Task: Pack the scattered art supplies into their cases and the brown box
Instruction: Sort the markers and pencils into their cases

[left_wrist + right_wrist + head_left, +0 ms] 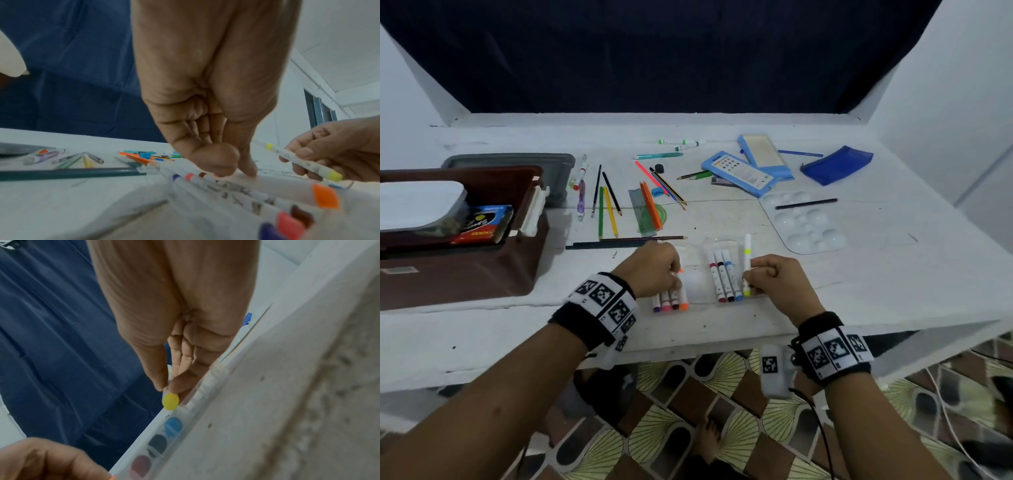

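Right hand [774,284] pinches the yellow marker [747,263] to slot it beside the blue one, while left hand [654,270] seems to press the orange marker [682,298] down into the clear case [697,291].

Brown box [465,267] at table's [859,291] left, loose pencils [606,212] behind marker case [698,291], palette [808,222] right, pouch [837,164] far right.

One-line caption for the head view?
Right hand pinches a yellow marker beside three cased markers; left hand touches the orange marker.
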